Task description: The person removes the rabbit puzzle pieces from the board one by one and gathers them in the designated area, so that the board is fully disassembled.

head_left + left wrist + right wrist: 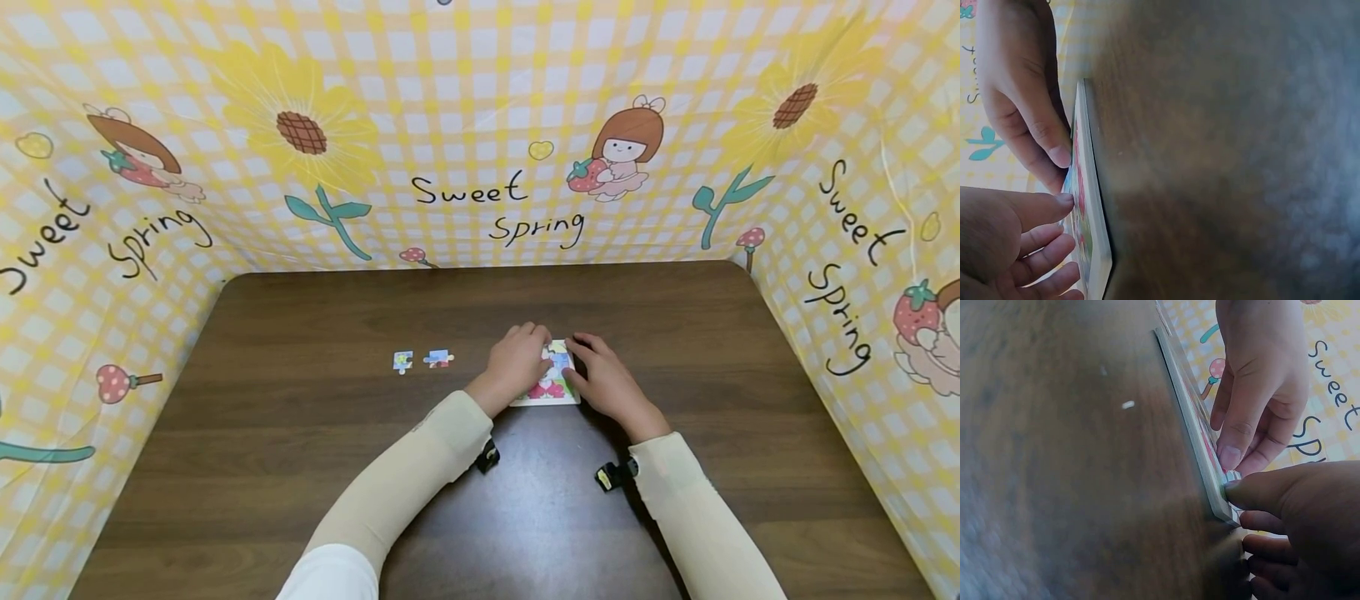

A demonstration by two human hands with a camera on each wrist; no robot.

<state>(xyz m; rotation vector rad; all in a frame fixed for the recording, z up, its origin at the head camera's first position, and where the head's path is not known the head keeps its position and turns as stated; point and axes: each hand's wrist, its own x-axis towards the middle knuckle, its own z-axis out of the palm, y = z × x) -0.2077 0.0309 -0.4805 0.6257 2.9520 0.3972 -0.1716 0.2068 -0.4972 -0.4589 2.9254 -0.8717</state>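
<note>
A small, nearly square jigsaw puzzle (547,390) with a colourful picture and a pale border lies on the table. My left hand (516,367) covers its left part, fingers bent over the far side and thumb over the picture. In the right wrist view, that hand's thumb (1230,456) and index finger come close together right at the picture, and whether they pinch a piece I cannot tell. At the right side my right hand (609,385) holds the puzzle, thumb (1238,490) on top and fingers bent along the edge.
Two loose jigsaw pieces, one yellow and blue (402,360), the other blue and red (438,358), lie left of my left hand. Yellow checked cloth (465,125) surrounds the back and sides of the brown wooden table (300,467).
</note>
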